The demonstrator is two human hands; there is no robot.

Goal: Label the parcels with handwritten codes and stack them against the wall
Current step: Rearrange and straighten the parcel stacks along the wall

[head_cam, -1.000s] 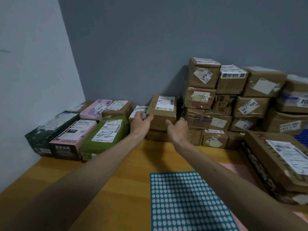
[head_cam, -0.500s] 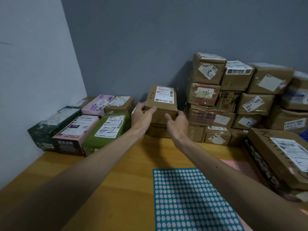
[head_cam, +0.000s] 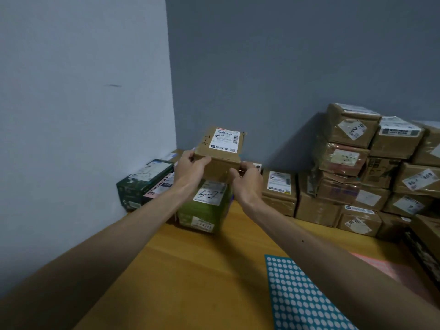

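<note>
A small brown cardboard parcel with a white shipping label and a handwritten code on top hangs in the air near the wall corner. My left hand grips its left side and my right hand grips its right front corner. Below it lies a green parcel with a handwritten label. A dark green box and a pink box lie to the left against the wall. Another brown parcel sits to the right on the wooden table.
A tall stack of brown parcels fills the right side against the grey wall. A teal sheet of white round stickers lies near me, over a pink sheet. A large box edge juts in at far right.
Both hands took hold of the brown parcel, lifted it off the stack and carried it left; it now hangs over the green parcel.
</note>
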